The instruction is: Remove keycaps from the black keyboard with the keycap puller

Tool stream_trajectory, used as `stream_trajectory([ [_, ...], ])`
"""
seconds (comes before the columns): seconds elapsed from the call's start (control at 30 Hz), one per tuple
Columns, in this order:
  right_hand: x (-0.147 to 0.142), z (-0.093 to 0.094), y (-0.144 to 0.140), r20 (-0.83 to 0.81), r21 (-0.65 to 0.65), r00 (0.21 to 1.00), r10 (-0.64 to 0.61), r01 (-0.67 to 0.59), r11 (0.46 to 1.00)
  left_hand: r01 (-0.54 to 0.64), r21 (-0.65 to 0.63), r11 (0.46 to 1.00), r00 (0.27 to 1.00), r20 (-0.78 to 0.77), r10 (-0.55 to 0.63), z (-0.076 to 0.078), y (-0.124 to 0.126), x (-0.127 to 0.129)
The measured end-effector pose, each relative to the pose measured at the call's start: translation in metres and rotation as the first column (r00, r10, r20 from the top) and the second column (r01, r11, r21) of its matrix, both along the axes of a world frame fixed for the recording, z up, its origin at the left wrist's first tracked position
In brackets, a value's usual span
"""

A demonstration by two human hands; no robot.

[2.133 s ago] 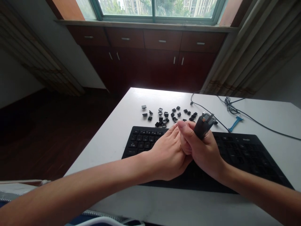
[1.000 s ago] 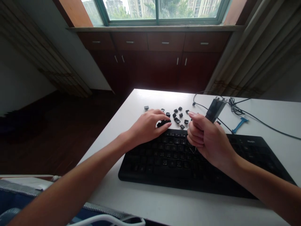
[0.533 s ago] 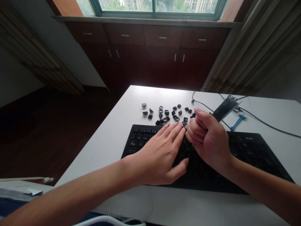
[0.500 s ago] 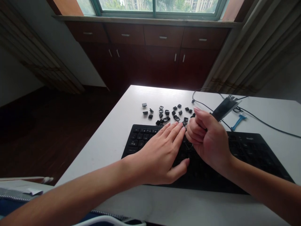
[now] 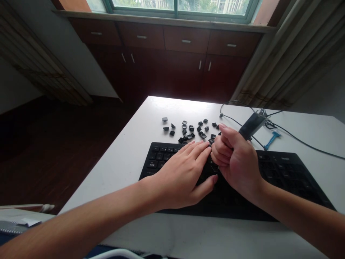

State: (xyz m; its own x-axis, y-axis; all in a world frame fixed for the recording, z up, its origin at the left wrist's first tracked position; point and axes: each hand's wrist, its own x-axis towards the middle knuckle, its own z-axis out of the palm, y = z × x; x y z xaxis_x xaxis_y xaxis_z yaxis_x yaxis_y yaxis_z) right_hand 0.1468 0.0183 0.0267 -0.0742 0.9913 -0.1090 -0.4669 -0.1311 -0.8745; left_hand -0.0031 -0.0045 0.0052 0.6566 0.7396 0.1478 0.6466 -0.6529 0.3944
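Head cam: left hand [image 5: 185, 172] flat, fingers spread on keyboard [image 5: 280, 180]; right hand [image 5: 237, 162] fisted round keycap puller [image 5: 252, 125].

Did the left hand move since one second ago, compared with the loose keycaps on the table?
Yes. The left hand came back from the loose keycaps toward the person and now lies flat on the keyboard.

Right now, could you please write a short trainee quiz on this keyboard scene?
1. True or false: the left hand lies flat on the keyboard.
2. What does the right hand grip? A) blue tool B) dark puller C) cable
3. Where do the loose keycaps lie?

Key: 1. True. 2. B, the puller, its top sticking out above the fist. 3. On the table, beyond the keyboard's far edge; the blue tool lies to their right.
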Motion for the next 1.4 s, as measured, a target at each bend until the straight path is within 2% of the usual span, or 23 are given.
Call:
stream_trajectory([
  [0.23, 0.0, -0.005, -0.003, 0.09, -0.002, 0.996, -0.017, 0.017, 1.0, -0.011, 0.015, 1.0, 1.0, -0.01, 0.011, -0.002, -0.001, 0.0],
  [0.5, 0.003, -0.007, -0.004, 0.011, -0.004, 1.0, -0.011, 0.011, 1.0, -0.012, 0.031, 0.999, 0.999, -0.032, 0.013, -0.002, 0.0, 0.002],
  [0.67, 0.001, -0.008, -0.003, 0.062, -0.001, 0.997, -0.035, 0.035, 0.999, -0.013, 0.028, 1.0, 0.999, -0.039, 0.014, -0.002, 0.001, 0.002],
  [0.93, -0.01, -0.015, -0.011, 0.092, 0.181, 0.993, -0.08, 0.062, 0.982, 0.004, 0.043, 0.999, 0.999, -0.033, -0.002, -0.001, 0.001, 0.0],
  [1.03, -0.011, -0.017, -0.007, 0.101, 0.194, 0.995, -0.019, -0.001, 0.981, 0.005, 0.082, 0.997, 1.0, -0.017, -0.004, -0.002, 0.001, 0.001],
  [1.2, -0.009, -0.014, 0.0, 0.024, 0.099, 0.991, 0.128, -0.13, 0.987, -0.029, 0.101, 0.994, 0.997, -0.063, 0.036, -0.005, 0.001, 0.003],
  [1.4, -0.012, -0.012, -0.005, 0.059, 0.166, 0.982, 0.178, -0.185, 0.969, 0.082, 0.144, 0.986, 0.992, -0.103, -0.067, -0.009, 0.002, 0.002],
])
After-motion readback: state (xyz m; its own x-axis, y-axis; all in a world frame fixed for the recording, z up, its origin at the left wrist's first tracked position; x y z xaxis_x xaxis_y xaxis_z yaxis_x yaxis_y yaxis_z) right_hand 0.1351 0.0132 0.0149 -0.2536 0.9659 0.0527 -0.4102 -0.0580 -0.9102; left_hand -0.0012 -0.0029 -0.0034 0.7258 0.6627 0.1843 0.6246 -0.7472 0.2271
